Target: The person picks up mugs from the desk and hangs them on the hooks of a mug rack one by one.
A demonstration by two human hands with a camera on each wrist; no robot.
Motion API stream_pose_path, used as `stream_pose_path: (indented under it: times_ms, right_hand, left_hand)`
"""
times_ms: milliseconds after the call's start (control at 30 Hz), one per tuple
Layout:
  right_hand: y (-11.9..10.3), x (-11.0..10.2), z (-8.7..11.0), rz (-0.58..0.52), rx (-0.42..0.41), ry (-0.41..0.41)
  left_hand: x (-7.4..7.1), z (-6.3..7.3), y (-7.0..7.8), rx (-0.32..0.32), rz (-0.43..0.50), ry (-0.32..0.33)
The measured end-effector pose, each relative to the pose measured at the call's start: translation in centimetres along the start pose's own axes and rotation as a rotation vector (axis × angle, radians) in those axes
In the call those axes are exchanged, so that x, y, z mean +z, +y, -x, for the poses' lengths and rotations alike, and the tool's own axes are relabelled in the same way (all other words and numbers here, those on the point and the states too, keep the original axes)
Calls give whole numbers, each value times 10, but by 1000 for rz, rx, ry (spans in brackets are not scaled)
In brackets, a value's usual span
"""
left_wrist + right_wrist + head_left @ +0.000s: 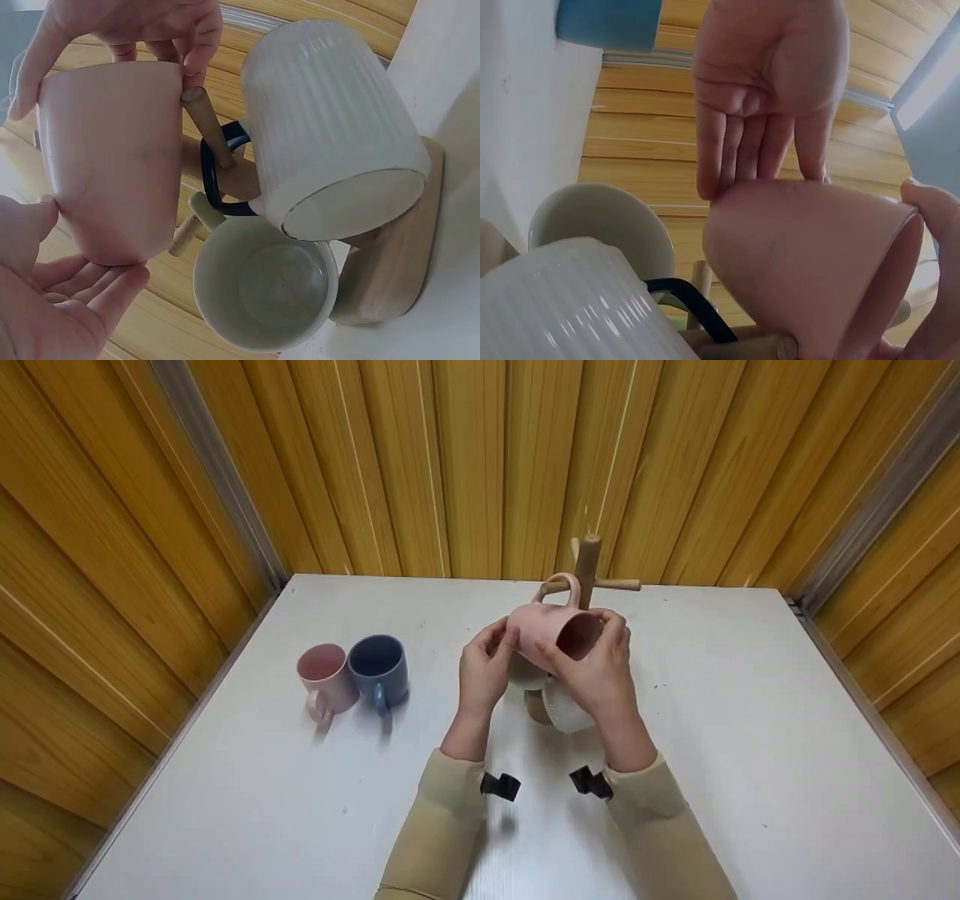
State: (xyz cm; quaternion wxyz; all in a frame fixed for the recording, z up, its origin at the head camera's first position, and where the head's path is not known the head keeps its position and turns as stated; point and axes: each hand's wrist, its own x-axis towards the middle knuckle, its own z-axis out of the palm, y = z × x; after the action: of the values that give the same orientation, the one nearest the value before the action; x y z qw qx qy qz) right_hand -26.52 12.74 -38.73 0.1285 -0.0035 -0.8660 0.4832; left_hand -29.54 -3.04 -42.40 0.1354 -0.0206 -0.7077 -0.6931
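Observation:
Both hands hold a pink mug (536,630) on its side against a wooden mug tree (589,562), its handle up around one peg. My left hand (484,667) pinches the mug's base end, with thumb on the side and fingers under the bottom in the left wrist view. My right hand (600,675) grips the rim end. Below hang a white ribbed mug (330,120) with a dark blue handle and a pale mug (262,300) with a green handle. In the head view the hands partly hide these lower mugs.
A second pink mug (334,690) and a blue mug (382,679) stand upright side by side on the left of the white table (240,810). Another peg (619,584) juts right from the post. Wood-patterned walls (465,465) enclose the table's back and sides.

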Motion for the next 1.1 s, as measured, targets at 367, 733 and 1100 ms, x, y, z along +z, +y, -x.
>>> stream_pose_path:
  times_ms: [367, 733, 1100]
  right_hand:
    - [-4, 22, 8, 148, -70, 149]
    - [-6, 17, 11, 225, -21, 67]
    - [14, -32, -28, -465, -90, 135]
  left_hand:
    - [2, 5, 8, 171, -30, -12]
    - [18, -9, 65, 268, -154, -69]
    - [30, -21, 80, 291, -353, -51]
